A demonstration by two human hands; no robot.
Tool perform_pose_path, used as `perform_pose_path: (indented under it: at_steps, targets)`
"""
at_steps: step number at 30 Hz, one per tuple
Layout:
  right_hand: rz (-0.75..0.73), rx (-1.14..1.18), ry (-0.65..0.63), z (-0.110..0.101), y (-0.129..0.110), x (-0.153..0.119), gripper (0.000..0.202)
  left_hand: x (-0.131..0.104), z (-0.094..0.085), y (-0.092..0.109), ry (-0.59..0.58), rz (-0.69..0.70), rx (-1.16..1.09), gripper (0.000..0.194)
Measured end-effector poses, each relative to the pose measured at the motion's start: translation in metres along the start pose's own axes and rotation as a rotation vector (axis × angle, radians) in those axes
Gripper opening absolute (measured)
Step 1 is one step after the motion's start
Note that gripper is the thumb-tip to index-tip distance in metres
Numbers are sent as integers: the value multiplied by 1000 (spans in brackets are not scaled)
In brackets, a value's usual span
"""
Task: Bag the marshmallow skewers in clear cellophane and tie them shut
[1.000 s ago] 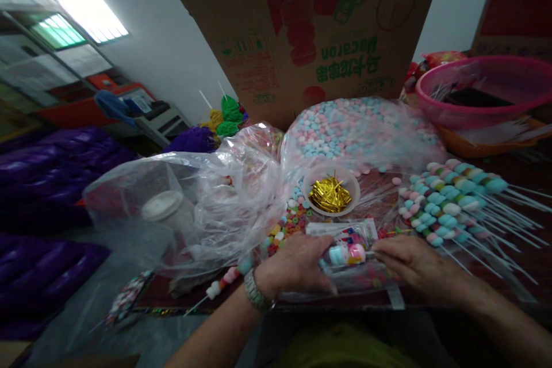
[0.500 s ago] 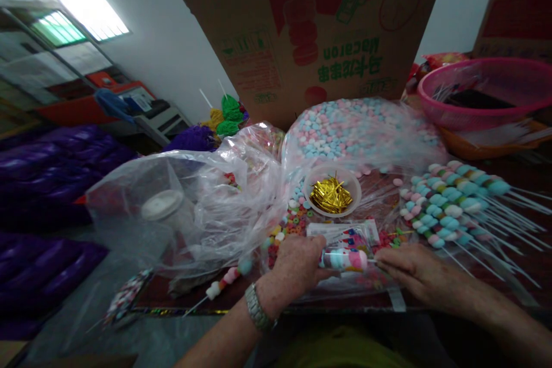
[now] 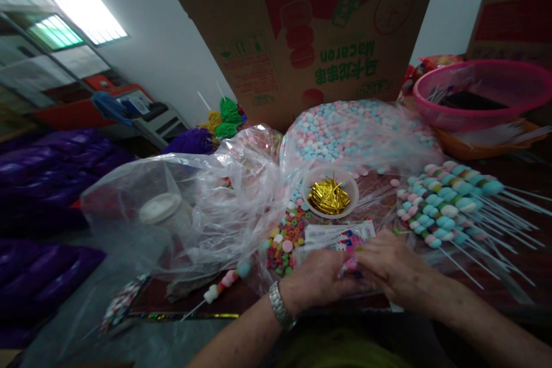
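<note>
My left hand, with a metal watch on the wrist, and my right hand meet at the table's front edge. Their fingers close together around a wrapped candy skewer, mostly covered by the hands; a bit of pink shows. Behind them lies a packet of printed wrappers. A clear bowl of gold twist ties stands farther back. Colourful ring candies are spread left of the packet. One unwrapped skewer rests at the front left. Many marshmallow skewers are piled on the right.
A large clear bag of pink and blue marshmallows lies before an upright cardboard box. Crumpled plastic bags cover the table's left part. A pink basket stands at the back right. Purple packages are stacked far left.
My left hand has moved right and my right hand left, so they now meet. The skewer, earlier visible between them, is mostly hidden. More ring candies show where my left hand was.
</note>
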State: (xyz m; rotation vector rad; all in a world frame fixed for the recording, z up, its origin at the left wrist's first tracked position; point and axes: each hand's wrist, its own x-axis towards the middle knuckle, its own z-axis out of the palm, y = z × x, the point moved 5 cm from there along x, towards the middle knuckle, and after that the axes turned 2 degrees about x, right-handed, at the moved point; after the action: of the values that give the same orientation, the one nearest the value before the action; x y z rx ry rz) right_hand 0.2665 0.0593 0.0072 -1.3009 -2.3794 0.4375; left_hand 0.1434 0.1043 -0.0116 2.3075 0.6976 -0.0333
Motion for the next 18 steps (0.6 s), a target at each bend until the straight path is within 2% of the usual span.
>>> perform_pose_path:
  at_steps: [2,5,6,8,11,12,13,15,18]
  targets:
    - [14,31,-27,4,1,4,21,-1,2,3,0,38,-119,36]
    - [21,81,11,-3,7,2,29,-13,-16,3,25,85,-327,54]
    - [23,92,34,-6,9,1,33,-19,-23,1,24,73,-348,58]
    - [21,96,56,-10,11,0,39,-30,-30,-6,-35,8,-354,50]
    - [-26,39,61,-3,8,7,35,-41,-12,-15,-222,-123,-549,43]
    - [-45,11,72,0,8,11,33,-42,-3,-18,-241,-164,-651,42]
    - [-61,-10,87,3,7,14,30,-41,6,-21,-224,-203,-743,42]
    - [-79,-14,127,7,8,18,25,-36,19,-26,-112,-251,-862,42]
    - [-15,81,258,6,15,14,26,-26,26,-29,43,-276,-952,36]
